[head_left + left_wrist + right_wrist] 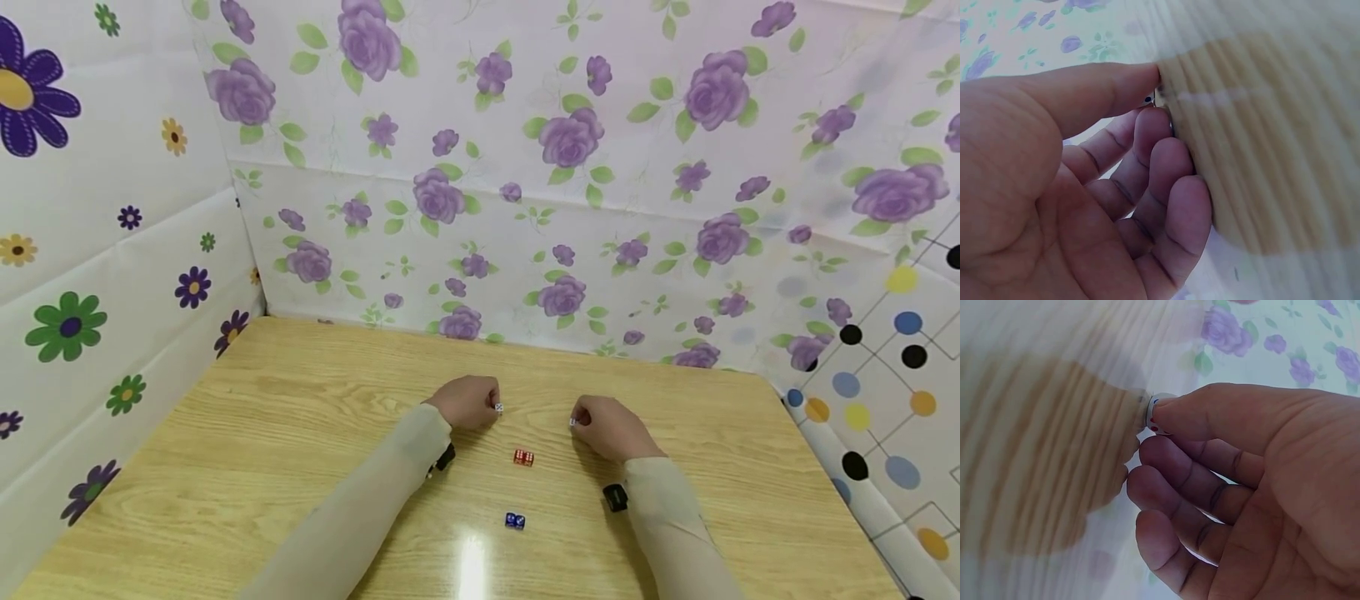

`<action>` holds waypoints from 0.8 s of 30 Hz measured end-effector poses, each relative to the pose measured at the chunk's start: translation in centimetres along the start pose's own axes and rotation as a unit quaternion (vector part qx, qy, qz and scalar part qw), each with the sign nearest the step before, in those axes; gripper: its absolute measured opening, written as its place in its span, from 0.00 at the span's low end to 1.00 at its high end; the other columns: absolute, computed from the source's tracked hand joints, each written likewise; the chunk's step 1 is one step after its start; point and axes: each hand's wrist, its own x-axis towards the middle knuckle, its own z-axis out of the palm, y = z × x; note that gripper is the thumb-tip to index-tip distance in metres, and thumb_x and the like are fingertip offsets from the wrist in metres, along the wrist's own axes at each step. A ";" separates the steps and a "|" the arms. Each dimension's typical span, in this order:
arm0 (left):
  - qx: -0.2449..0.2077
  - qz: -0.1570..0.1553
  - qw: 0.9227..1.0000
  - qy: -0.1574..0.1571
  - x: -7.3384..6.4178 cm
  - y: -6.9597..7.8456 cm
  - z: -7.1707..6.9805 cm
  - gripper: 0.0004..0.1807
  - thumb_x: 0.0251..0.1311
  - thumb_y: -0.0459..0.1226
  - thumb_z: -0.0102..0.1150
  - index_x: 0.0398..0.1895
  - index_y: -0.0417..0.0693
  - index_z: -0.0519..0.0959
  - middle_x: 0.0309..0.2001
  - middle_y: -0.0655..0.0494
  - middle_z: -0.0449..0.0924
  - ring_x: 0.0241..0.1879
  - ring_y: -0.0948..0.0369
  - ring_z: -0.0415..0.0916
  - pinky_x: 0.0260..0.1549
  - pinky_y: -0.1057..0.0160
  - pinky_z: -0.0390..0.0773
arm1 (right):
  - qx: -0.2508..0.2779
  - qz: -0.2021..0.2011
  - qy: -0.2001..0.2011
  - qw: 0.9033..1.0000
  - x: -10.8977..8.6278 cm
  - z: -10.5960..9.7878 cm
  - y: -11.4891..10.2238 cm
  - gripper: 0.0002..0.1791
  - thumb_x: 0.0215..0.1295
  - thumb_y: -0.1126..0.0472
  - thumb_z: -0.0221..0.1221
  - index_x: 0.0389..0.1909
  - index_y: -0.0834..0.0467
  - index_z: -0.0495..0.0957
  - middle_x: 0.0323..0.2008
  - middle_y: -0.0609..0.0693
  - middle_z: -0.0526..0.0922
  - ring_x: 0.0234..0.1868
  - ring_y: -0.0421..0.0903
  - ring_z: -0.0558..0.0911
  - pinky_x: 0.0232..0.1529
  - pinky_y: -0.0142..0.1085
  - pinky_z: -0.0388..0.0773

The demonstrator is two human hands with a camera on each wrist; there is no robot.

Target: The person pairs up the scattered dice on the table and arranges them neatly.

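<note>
Low over the far middle of the table, my left hand (pixel 467 403) pinches a small white die (pixel 498 407) between thumb and fingers. In the left wrist view only a sliver of that die (pixel 1149 99) shows at the thumb tip. To the right, my right hand (pixel 611 427) pinches a second white die (pixel 572 422); the right wrist view shows coloured dots on this die (pixel 1155 415). Two red dice (pixel 523 457) sit side by side between the hands. Closer to me, a pair of blue dice (pixel 515 521) also stand side by side.
The wooden table (pixel 300 417) meets a purple-flowered sheet (pixel 487 192) at the back. Patterned sheets also hang at the left and right sides. A black wrist device (pixel 615 497) sits by the right cuff, another by the left cuff.
</note>
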 end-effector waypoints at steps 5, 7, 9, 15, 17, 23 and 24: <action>0.021 -0.001 1.000 0.000 1.0 0.4 0.3 0.06 0.72 0.39 0.62 0.37 0.51 0.75 0.33 0.60 0.77 0.31 0.61 0.70 0.36 0.60 0.72 | 0.001 -0.001 -0.003 1.000 0.4 0.0 -0.7 0.03 0.70 0.61 0.65 0.35 0.53 0.82 0.32 0.46 0.81 0.33 0.44 0.77 0.41 0.45 0.76; 0.024 -0.002 1.000 -0.001 1.2 0.6 0.4 0.06 0.72 0.39 0.63 0.37 0.51 0.76 0.34 0.60 0.77 0.31 0.62 0.71 0.36 0.60 0.72 | 0.001 -0.004 -0.005 1.000 0.6 0.0 -1.0 0.03 0.70 0.61 0.65 0.35 0.54 0.82 0.33 0.46 0.81 0.34 0.45 0.77 0.41 0.45 0.76; 0.024 -0.003 1.000 -0.001 1.3 0.9 0.5 0.06 0.72 0.39 0.63 0.37 0.51 0.76 0.34 0.60 0.77 0.31 0.62 0.71 0.36 0.60 0.73 | 0.001 -0.007 -0.005 1.000 0.8 0.0 -1.3 0.03 0.70 0.62 0.65 0.35 0.54 0.82 0.32 0.47 0.81 0.34 0.45 0.77 0.41 0.44 0.76; 0.035 0.003 0.999 0.002 1.8 1.7 0.8 0.04 0.72 0.39 0.62 0.38 0.52 0.77 0.35 0.61 0.79 0.32 0.62 0.72 0.37 0.60 0.74 | 0.000 -0.014 0.001 1.000 1.6 0.4 -2.2 0.04 0.70 0.62 0.65 0.34 0.53 0.82 0.31 0.46 0.81 0.33 0.44 0.77 0.40 0.44 0.76; 0.041 0.008 0.999 0.007 2.0 1.9 1.0 0.04 0.71 0.39 0.63 0.39 0.51 0.78 0.36 0.61 0.79 0.32 0.62 0.72 0.38 0.60 0.75 | 0.001 -0.015 0.002 1.000 1.8 0.6 -2.5 0.04 0.69 0.62 0.65 0.33 0.53 0.82 0.31 0.45 0.81 0.33 0.44 0.77 0.40 0.44 0.76; 0.043 0.010 0.999 0.007 2.4 2.7 1.3 0.04 0.71 0.38 0.64 0.39 0.51 0.78 0.35 0.61 0.79 0.32 0.63 0.73 0.37 0.61 0.75 | -0.001 -0.028 0.006 1.000 2.5 1.0 -3.5 0.05 0.68 0.63 0.66 0.32 0.53 0.82 0.30 0.45 0.81 0.32 0.43 0.77 0.40 0.44 0.77; 0.042 0.009 0.999 0.006 2.4 2.9 1.3 0.03 0.70 0.38 0.64 0.39 0.51 0.79 0.35 0.61 0.80 0.32 0.63 0.73 0.37 0.61 0.75 | -0.002 -0.031 0.007 0.999 2.5 1.0 -3.6 0.05 0.67 0.64 0.66 0.32 0.53 0.82 0.30 0.45 0.81 0.32 0.43 0.77 0.40 0.44 0.78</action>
